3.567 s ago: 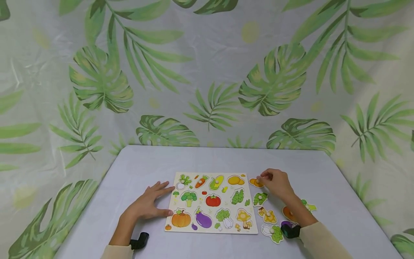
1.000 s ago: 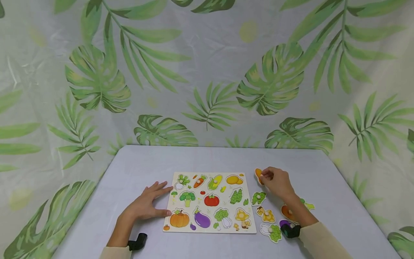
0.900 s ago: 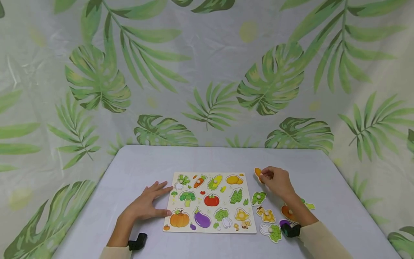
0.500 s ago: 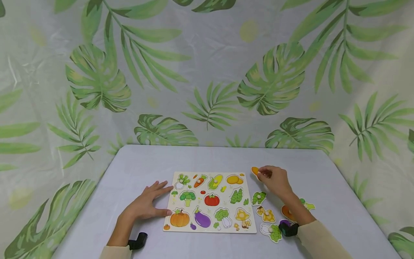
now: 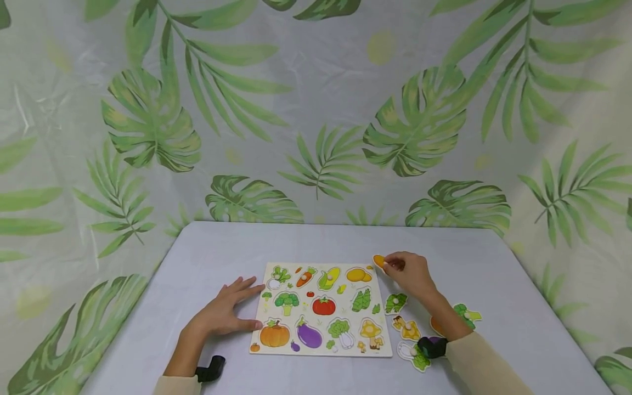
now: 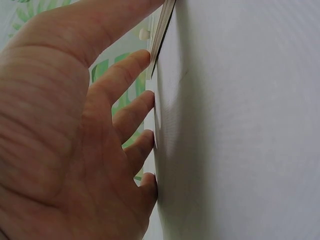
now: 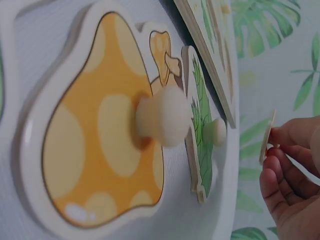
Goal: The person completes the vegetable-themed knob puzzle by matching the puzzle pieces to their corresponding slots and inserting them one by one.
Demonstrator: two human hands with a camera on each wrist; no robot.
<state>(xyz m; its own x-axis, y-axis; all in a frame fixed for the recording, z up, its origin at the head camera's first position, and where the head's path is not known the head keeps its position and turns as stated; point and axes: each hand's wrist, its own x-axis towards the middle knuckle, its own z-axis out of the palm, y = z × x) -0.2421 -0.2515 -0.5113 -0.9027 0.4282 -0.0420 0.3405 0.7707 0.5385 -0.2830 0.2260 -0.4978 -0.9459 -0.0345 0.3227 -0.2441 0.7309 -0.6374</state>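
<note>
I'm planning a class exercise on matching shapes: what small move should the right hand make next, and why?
I'd probably bring the orange piece slightly left and nearer the person, over the yellow-orange oval picture. The right hand pinches the piece by the far right corner of the board, and that picture looks similar in color and shape.

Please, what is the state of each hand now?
Left hand: open, touching the puzzle board.
Right hand: closed, pinching an orange puzzle piece.
</note>
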